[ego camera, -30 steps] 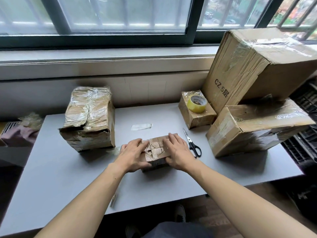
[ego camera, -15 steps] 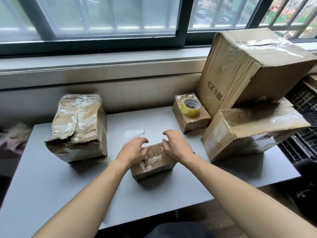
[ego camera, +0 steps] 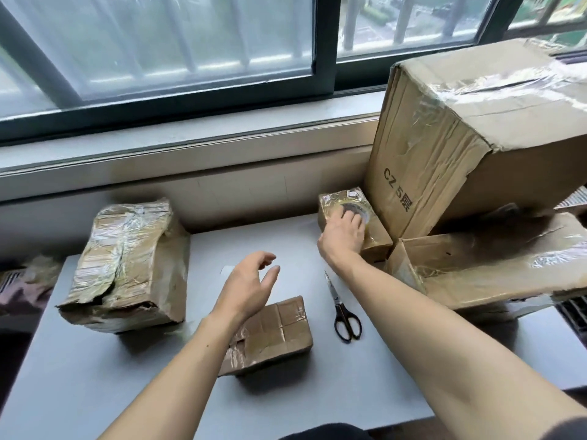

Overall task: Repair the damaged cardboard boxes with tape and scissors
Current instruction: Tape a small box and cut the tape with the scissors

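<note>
Landmark for all positions: the small box (ego camera: 270, 336) lying nearest the person on the grey table (ego camera: 79, 392).

Right hand (ego camera: 343, 231) is reached away to the far right of the small box, onto the tape roll (ego camera: 359, 211), which sits on top of a second little taped box (ego camera: 374, 233) against the wall. Fingers lie over the roll; whether they are curled round it or only resting on top I cannot tell (the hand covers most of the roll).

Left hand (ego camera: 247, 285) hovers above the far left corner of the small box, fingers loosely spread, holding nothing, not touching the cardboard.

Scissors (ego camera: 344, 309) lie flat just right of the small box, well apart from both hands. Long axis runs toward the window and back: tips away from the person, black loops toward the person.

Judgement: the right hand is the nearer one to both tape and scissors. Roll must travel back and to the left to reach the small box, passing over the scissors.

Small box's top shows wrinkled tape and a torn edge at its left end.
</note>
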Demonstrator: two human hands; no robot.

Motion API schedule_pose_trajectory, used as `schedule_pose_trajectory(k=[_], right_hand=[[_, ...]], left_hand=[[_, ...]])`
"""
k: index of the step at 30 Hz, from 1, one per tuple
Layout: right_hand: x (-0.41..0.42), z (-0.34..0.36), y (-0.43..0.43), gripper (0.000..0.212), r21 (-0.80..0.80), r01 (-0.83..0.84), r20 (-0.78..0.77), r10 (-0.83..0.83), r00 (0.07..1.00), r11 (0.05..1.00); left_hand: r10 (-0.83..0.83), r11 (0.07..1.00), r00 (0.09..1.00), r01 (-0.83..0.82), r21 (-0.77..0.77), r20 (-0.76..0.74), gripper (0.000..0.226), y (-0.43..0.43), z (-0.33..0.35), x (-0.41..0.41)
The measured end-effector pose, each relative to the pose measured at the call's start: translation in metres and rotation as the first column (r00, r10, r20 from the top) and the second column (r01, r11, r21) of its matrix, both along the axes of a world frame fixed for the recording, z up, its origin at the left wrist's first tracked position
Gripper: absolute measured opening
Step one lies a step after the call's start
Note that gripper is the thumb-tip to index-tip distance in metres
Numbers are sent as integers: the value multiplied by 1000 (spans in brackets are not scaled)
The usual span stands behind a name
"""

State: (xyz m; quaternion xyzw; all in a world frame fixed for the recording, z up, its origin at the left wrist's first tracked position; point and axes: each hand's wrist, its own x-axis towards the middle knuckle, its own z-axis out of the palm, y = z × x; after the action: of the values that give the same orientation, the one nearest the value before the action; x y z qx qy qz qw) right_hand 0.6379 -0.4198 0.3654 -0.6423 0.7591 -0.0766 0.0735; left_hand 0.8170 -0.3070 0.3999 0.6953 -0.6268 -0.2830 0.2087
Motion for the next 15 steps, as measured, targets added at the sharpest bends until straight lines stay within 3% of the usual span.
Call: schedule_pose_trajectory(k=[3, 6, 10, 12, 15], right_hand=[[-5, -6, -3, 29, 33, -20, -30, 21, 999, 999], [-4, 0, 4, 26, -31, -87, 8, 87, 996, 996], [20, 31, 34, 14, -203, -156, 289, 212, 934, 967], [35, 39, 53, 5, -290, -188, 351, 287, 891, 938], [53, 47, 86, 7, -331, -281, 505, 421, 754, 901]], left_hand=[[17, 1000, 1000, -16, 10, -20, 30, 4, 2, 0], [66, 998, 995, -65, 21, -76, 28, 8, 7, 5], [141, 990, 964, -137, 36, -226, 24, 16, 20, 14], [168, 986, 943, -167, 26, -286, 24, 24, 26, 20], [201, 977, 900, -213, 12, -388, 25, 42, 35, 30]])
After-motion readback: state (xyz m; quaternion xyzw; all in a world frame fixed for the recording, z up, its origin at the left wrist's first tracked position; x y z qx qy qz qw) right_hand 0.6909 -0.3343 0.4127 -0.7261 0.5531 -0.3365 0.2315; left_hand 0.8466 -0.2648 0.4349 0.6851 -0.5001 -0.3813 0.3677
